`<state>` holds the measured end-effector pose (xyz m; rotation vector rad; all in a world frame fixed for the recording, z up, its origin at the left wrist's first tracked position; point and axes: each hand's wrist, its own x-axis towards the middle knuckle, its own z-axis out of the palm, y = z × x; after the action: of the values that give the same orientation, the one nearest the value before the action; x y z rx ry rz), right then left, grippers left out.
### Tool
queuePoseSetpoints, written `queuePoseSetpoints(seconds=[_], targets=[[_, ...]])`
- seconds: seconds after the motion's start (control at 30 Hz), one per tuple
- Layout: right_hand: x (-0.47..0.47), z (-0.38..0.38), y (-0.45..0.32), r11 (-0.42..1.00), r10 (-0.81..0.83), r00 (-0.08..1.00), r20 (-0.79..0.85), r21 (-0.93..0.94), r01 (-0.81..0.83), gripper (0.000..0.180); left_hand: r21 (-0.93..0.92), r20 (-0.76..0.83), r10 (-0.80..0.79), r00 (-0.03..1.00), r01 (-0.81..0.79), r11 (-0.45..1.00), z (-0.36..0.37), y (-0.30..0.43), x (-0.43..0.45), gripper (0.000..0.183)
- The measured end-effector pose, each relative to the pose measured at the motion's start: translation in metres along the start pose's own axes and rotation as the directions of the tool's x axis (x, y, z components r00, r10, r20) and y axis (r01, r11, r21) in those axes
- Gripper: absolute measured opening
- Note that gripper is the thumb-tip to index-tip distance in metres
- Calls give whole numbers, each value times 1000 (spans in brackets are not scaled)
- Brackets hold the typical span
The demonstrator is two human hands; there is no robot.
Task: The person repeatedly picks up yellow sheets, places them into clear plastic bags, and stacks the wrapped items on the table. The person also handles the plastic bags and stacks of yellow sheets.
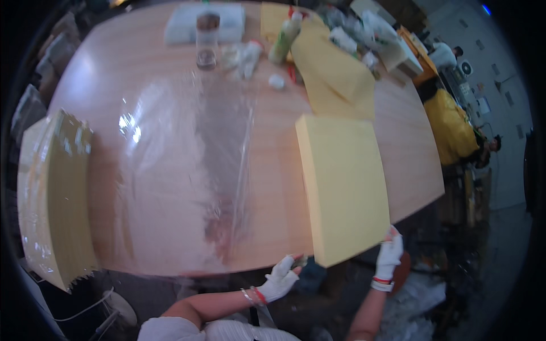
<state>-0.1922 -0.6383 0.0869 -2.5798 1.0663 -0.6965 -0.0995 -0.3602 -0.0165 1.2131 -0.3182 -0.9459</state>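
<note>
A thick yellow stack (347, 183), apparently paper sheets or envelopes, lies at the table's near right, its front corner reaching the table edge. My right hand (389, 255), in a white glove with a red cuff, has its fingertips at the stack's near right corner. Whether they grip it cannot be told. Just left of the front corner, my left hand (281, 277), also gloved, has bare fingertips closed around a small greenish object (301, 261), too blurred to name. Clear plastic film (170, 170) is spread over the table left of the stack.
Another yellow stack (70, 200) in shiny film stands at the left edge of the wooden table (273, 170). Toward the back are a clear cup (207, 44), white gloves (243, 59), a green bottle (285, 40) and yellow sheets (341, 72). People work at far right.
</note>
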Motion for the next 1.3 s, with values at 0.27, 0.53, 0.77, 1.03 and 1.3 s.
queuePoseSetpoints(seconds=[0.27, 0.53, 0.77, 1.03, 1.3], targets=[[-82, 37, -112, 924, -104, 927, 361, -309, 224, 55, 206, 173, 187, 967, -221, 953, -62, 23, -103, 13], [-93, 56, -100, 857, -122, 935, 332, -440, 268, 59, 982, -62, 422, 904, -20, 188, -211, 91, -65, 53], [-88, 56, -100, 870, -85, 929, 361, -428, 246, 58, 952, -130, 410, 903, -3, 307, -203, 81, -50, 60], [-83, 58, -108, 851, -63, 914, 400, -458, 259, 60, 604, 173, 470, 866, -470, 643, -190, 78, -86, 29], [-77, 59, -122, 827, -28, 906, 422, -500, 259, 63, 569, 141, 478, 867, -467, 677, -211, 85, -97, 21]])
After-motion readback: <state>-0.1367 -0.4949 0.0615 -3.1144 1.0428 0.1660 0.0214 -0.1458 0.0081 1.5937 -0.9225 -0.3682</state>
